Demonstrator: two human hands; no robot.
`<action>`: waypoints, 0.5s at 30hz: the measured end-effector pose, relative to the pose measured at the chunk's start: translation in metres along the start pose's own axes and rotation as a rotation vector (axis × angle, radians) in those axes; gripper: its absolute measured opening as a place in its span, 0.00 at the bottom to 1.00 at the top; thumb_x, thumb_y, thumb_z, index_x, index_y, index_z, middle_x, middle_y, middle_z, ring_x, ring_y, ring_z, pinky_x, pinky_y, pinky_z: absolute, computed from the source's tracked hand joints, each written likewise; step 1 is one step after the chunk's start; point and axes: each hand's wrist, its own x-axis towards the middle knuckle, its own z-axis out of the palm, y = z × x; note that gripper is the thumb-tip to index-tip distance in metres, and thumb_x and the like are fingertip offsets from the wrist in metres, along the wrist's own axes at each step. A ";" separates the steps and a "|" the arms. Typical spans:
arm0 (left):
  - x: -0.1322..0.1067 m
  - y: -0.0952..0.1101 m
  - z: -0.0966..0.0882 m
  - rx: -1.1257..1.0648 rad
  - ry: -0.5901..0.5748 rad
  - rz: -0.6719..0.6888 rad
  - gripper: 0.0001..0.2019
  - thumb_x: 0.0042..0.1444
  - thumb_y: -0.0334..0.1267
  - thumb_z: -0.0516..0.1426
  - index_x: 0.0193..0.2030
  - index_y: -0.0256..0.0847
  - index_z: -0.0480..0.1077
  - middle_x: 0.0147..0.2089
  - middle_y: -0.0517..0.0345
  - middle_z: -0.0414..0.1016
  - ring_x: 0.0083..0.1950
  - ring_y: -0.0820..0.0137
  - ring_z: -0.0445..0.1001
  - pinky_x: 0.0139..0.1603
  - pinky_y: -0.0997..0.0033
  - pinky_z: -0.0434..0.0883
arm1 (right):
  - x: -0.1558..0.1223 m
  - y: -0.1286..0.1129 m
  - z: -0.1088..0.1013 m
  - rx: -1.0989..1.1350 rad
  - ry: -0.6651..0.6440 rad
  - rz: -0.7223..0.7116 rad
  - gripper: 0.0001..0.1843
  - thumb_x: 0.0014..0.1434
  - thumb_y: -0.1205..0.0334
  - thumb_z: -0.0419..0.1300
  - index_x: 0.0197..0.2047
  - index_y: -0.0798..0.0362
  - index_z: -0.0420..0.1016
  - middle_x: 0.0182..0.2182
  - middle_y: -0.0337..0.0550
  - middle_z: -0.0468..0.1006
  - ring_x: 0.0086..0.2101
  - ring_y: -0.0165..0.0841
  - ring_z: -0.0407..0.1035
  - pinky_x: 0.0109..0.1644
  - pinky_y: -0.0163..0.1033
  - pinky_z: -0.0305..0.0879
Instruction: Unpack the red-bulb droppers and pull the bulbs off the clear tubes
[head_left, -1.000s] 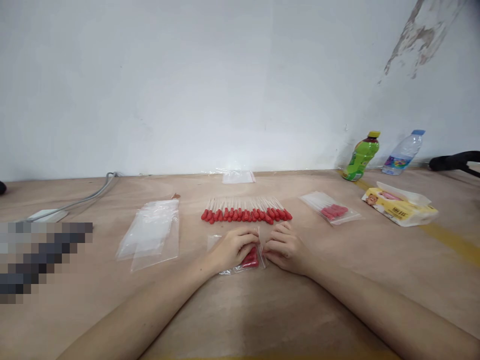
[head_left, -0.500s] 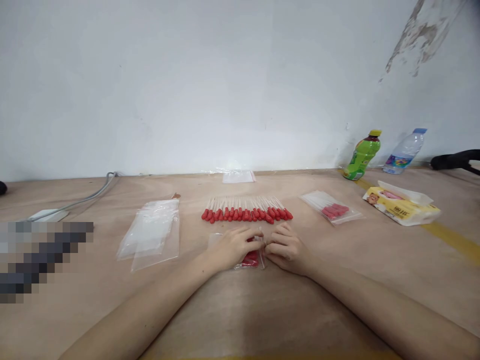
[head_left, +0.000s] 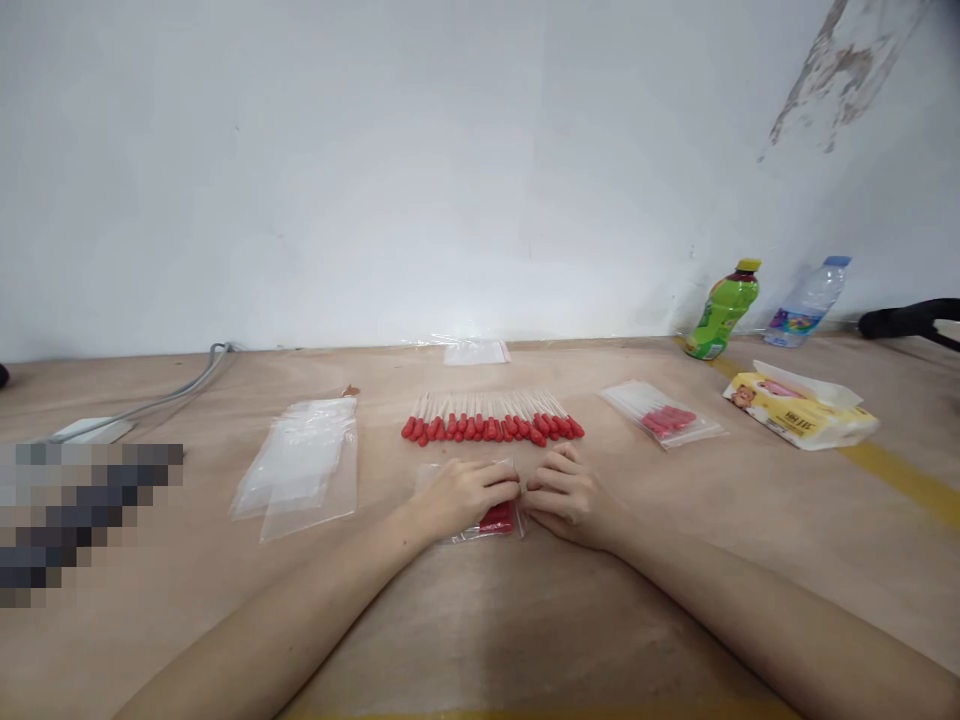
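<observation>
My left hand (head_left: 465, 493) and my right hand (head_left: 568, 495) meet over a small clear plastic bag (head_left: 498, 519) that lies on the wooden table and holds red-tipped droppers. Both hands have their fingers curled and pinch the bag's right edge. Just beyond my hands lies a row of several loose droppers with red bulbs (head_left: 491, 424), the bulbs pointing towards me.
A stack of clear bags (head_left: 300, 464) lies to the left. A filled bag of droppers (head_left: 663, 418) lies to the right, with a tissue pack (head_left: 799, 414), a green bottle (head_left: 722, 310) and a water bottle (head_left: 807, 303) beyond. A cable (head_left: 161, 398) runs at the left.
My hands have drawn slightly closer together on the bag's edge, and the bag has shifted a little. Everything else on the table is as before.
</observation>
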 end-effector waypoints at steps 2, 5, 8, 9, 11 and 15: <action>0.001 0.000 -0.001 0.000 -0.034 -0.002 0.10 0.62 0.32 0.44 0.37 0.39 0.65 0.38 0.60 0.71 0.34 0.75 0.70 0.32 0.76 0.65 | 0.002 0.000 0.000 -0.031 -0.018 -0.021 0.07 0.55 0.71 0.53 0.28 0.53 0.70 0.24 0.36 0.71 0.30 0.28 0.57 0.37 0.39 0.51; 0.002 0.001 -0.005 0.003 -0.124 -0.001 0.09 0.61 0.32 0.45 0.34 0.38 0.65 0.36 0.60 0.69 0.34 0.74 0.68 0.30 0.76 0.64 | 0.003 0.001 0.001 -0.059 -0.058 -0.056 0.11 0.56 0.74 0.49 0.27 0.54 0.68 0.22 0.36 0.69 0.29 0.28 0.57 0.38 0.39 0.51; 0.002 -0.003 -0.012 -0.010 -0.177 -0.014 0.09 0.61 0.31 0.45 0.35 0.38 0.65 0.36 0.60 0.69 0.34 0.74 0.69 0.30 0.76 0.64 | 0.004 0.003 -0.001 -0.055 -0.115 -0.057 0.11 0.56 0.74 0.49 0.27 0.54 0.68 0.24 0.37 0.71 0.30 0.28 0.58 0.39 0.39 0.51; 0.001 -0.006 -0.015 -0.019 -0.172 -0.017 0.09 0.62 0.31 0.44 0.37 0.39 0.65 0.39 0.60 0.70 0.36 0.74 0.69 0.32 0.76 0.65 | 0.004 0.003 -0.002 -0.046 -0.145 -0.048 0.10 0.56 0.73 0.49 0.28 0.54 0.68 0.26 0.38 0.72 0.31 0.29 0.59 0.39 0.39 0.51; 0.000 -0.012 -0.022 -0.021 -0.129 -0.014 0.10 0.62 0.31 0.43 0.41 0.39 0.64 0.45 0.58 0.70 0.41 0.73 0.70 0.37 0.75 0.67 | 0.005 0.005 -0.007 -0.008 -0.221 -0.018 0.09 0.57 0.71 0.50 0.31 0.53 0.69 0.31 0.40 0.74 0.34 0.30 0.60 0.40 0.39 0.51; -0.001 -0.019 -0.037 0.089 -0.072 0.015 0.13 0.62 0.29 0.40 0.44 0.38 0.63 0.50 0.54 0.68 0.42 0.71 0.71 0.37 0.73 0.69 | 0.005 0.005 -0.017 0.114 -0.370 0.156 0.06 0.56 0.63 0.53 0.31 0.53 0.69 0.29 0.42 0.72 0.34 0.33 0.60 0.39 0.40 0.53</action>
